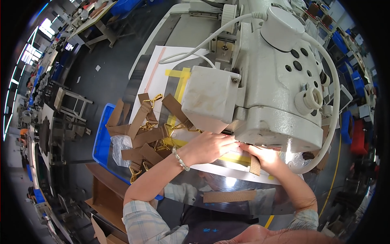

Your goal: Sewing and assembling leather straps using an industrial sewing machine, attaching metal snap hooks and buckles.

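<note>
Both my hands work close together under the head of a white sewing machine (268, 122), in its lamp light. My right hand (268, 157) is closed on a brown strap (254, 166), whose loose end sticks out toward me below the fingers. My left hand (208, 147) comes in from the left with its fingers pressed together next to the right fingertips; what they hold is hidden. Beside the left wrist lies a pile of brown straps (140, 122) with gold-coloured snap hooks (153, 100). A separate flat brown strap piece (229, 196) lies at the table's near edge.
A blue bin (101, 138) stands at the left with a clear plastic bag (121, 150) by it. White paper (156, 65) and yellow tape (183, 83) cover part of the table. A white cable (335, 93) loops down at the right. A cardboard box (106, 191) sits lower left.
</note>
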Action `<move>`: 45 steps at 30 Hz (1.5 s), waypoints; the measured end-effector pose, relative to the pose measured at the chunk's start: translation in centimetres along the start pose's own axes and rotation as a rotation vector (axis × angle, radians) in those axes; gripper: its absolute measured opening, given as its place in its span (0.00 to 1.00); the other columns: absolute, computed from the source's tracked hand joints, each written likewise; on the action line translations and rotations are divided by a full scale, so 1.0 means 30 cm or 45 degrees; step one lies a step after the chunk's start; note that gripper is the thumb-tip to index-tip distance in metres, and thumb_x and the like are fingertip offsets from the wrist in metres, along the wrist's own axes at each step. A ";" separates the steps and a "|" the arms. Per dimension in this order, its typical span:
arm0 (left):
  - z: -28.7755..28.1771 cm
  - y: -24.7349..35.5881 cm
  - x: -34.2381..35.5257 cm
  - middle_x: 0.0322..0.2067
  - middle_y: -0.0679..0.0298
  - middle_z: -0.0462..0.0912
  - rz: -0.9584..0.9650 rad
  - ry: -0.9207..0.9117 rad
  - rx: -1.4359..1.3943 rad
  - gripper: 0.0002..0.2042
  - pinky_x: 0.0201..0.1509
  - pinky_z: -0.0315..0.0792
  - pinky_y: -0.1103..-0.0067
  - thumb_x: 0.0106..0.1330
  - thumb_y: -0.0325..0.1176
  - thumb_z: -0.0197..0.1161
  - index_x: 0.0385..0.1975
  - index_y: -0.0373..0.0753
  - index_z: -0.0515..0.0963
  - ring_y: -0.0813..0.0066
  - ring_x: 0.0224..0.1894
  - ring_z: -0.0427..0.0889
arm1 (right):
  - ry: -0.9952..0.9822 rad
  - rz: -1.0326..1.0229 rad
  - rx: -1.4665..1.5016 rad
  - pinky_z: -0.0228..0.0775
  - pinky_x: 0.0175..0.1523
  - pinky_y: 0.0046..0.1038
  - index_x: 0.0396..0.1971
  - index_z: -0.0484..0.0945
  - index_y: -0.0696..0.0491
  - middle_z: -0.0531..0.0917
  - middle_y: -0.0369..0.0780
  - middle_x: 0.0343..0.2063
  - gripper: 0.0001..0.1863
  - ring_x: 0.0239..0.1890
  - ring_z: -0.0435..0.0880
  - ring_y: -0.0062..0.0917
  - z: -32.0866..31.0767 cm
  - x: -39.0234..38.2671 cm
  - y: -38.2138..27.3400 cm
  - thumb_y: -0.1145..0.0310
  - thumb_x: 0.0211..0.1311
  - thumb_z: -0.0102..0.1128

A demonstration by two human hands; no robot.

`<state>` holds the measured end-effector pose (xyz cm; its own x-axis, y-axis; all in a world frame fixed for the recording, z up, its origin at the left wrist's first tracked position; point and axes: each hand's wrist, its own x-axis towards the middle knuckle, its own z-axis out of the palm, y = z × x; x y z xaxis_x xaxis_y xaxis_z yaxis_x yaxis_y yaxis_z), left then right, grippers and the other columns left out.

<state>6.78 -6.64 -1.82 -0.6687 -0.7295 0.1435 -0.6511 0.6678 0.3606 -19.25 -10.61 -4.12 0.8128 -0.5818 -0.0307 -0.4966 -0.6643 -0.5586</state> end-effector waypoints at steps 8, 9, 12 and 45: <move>-0.026 -0.001 0.017 0.35 0.70 0.78 -0.037 -0.094 -0.032 0.10 0.31 0.75 0.76 0.60 0.35 0.52 0.38 0.42 0.76 0.74 0.34 0.79 | -0.336 0.273 0.190 0.60 0.60 0.30 0.51 0.72 0.47 0.75 0.41 0.51 0.17 0.54 0.72 0.33 -0.025 0.011 -0.010 0.63 0.65 0.44; -0.036 0.000 0.021 0.33 0.69 0.78 -0.093 -0.217 -0.053 0.09 0.29 0.75 0.74 0.61 0.36 0.52 0.36 0.42 0.75 0.72 0.32 0.79 | -0.306 0.251 0.159 0.61 0.60 0.30 0.52 0.72 0.47 0.75 0.42 0.51 0.17 0.54 0.72 0.34 -0.017 0.007 -0.005 0.62 0.65 0.44; -0.044 -0.006 0.018 0.30 0.67 0.77 -0.182 -0.199 -0.271 0.09 0.27 0.75 0.72 0.62 0.38 0.52 0.33 0.41 0.75 0.67 0.28 0.78 | -0.151 0.168 0.020 0.68 0.52 0.27 0.52 0.73 0.44 0.78 0.39 0.47 0.20 0.47 0.77 0.30 -0.008 -0.003 -0.022 0.67 0.57 0.52; -0.012 0.007 0.032 0.21 0.71 0.78 0.021 0.139 0.068 0.13 0.22 0.69 0.77 0.60 0.40 0.56 0.44 0.49 0.77 0.77 0.19 0.76 | 0.377 -0.028 -0.092 0.73 0.36 0.25 0.33 0.80 0.52 0.82 0.38 0.28 0.15 0.29 0.82 0.28 0.029 0.014 0.021 0.78 0.40 0.65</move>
<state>6.14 -7.25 -1.27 -0.6384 -0.7280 0.2498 -0.6602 0.6848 0.3085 -18.93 -10.86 -5.21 0.7048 -0.6712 0.2295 -0.5087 -0.7037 -0.4961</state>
